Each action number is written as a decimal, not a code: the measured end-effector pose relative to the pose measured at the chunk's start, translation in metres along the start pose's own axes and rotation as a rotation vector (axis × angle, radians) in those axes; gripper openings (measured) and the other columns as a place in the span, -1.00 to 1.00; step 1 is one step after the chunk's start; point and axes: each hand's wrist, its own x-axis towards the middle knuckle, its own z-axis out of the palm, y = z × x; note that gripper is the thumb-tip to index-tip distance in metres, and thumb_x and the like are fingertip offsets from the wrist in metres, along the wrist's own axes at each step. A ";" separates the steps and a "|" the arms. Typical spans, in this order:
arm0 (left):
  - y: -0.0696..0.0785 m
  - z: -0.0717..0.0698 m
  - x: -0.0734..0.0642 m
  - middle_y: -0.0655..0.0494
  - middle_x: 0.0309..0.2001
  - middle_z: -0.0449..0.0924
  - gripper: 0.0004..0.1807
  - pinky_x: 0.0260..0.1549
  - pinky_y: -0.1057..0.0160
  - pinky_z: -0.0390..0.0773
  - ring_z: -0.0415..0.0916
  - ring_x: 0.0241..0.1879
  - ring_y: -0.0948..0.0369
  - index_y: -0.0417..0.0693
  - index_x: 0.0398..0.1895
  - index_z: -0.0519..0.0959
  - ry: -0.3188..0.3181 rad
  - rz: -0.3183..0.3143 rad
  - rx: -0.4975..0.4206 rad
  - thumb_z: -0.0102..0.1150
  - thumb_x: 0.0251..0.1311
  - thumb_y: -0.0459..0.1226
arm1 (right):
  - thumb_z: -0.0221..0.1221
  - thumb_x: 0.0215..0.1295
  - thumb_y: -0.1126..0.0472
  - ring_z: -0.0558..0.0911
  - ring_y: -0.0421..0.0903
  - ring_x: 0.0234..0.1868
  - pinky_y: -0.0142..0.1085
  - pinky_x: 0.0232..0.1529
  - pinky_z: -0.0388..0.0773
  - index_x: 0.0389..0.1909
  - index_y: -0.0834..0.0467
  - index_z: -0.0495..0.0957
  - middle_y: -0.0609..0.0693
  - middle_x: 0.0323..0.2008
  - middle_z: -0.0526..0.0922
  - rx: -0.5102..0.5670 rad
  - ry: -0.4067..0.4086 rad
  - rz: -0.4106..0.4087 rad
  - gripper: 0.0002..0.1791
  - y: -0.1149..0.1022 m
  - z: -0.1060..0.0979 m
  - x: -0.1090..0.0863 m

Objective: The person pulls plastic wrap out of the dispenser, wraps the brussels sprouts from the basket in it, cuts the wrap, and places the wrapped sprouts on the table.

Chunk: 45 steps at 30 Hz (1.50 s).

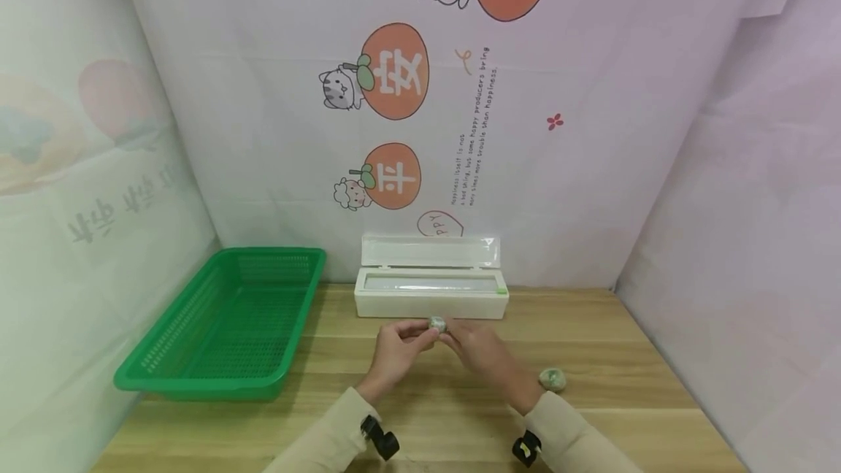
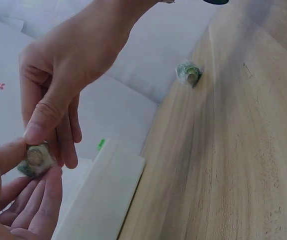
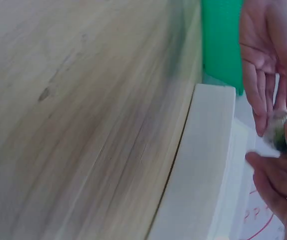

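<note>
A small green-and-tan lump in clear plastic film (image 1: 437,324) is between my two hands, just in front of the white lidded box; its exact kind is hard to tell. My left hand (image 1: 394,353) pinches it from the left, thumb on the near side. From the right, my right hand (image 1: 485,353) has its thumb and fingers on the same lump. The left wrist view shows a round tan face on this wrapped lump (image 2: 35,157). A second film-wrapped lump (image 1: 553,379) lies on the table beside my right wrist.
The long white box (image 1: 430,305) stands at the back with its clear lid (image 1: 430,252) raised; it looks like a cling film dispenser. A green plastic basket (image 1: 197,387) sits at the left. White printed cloth (image 1: 558,188) encloses the wooden table (image 1: 611,341).
</note>
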 end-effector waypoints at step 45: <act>0.019 0.054 0.010 0.14 -0.07 0.85 -0.76 -0.14 0.34 0.76 0.78 -0.15 0.29 0.07 -0.04 0.82 -0.229 0.026 0.179 0.49 0.29 -0.10 | 0.43 0.34 -0.05 0.78 -0.04 0.04 -0.25 0.05 0.76 0.09 0.07 0.73 0.04 0.03 0.81 0.714 -0.328 0.811 -0.60 0.039 -0.071 -0.040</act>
